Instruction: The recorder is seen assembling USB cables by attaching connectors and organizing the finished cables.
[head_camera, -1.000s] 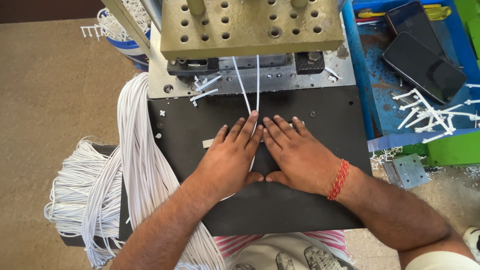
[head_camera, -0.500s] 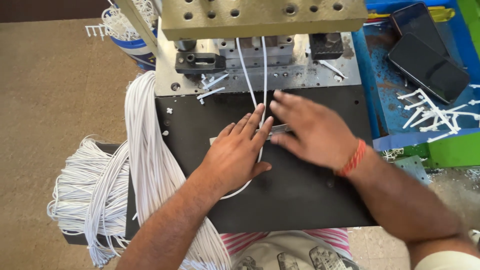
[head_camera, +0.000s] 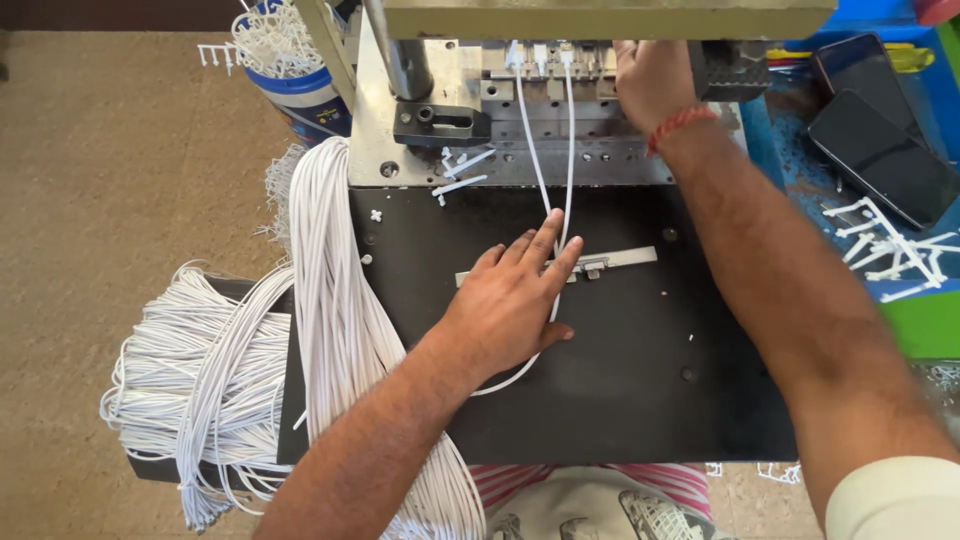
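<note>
My left hand (head_camera: 512, 300) lies flat on the black work plate (head_camera: 640, 360), fingers pressing down a looped white cable (head_camera: 545, 170). The cable's two strands run up from under my fingers into the metal mould block (head_camera: 560, 110) of the press. My right hand (head_camera: 650, 80) reaches far forward under the press head (head_camera: 600, 15), at the mould's right side; its fingers are hidden. A red thread band circles that wrist. A thin metal strip (head_camera: 620, 260) lies on the plate just right of my left fingers.
A thick bundle of white cables (head_camera: 330, 300) hangs over the plate's left edge, with more coiled lower left (head_camera: 190, 380). A blue bucket of white plastic scraps (head_camera: 300, 80) stands at the back left. Two dark phones (head_camera: 880, 150) and white plastic sprues (head_camera: 890, 250) lie on the blue tray.
My right hand left the plate and moved forward up to the mould under the press head. My left hand stayed on the cable loop. The view shifted forward.
</note>
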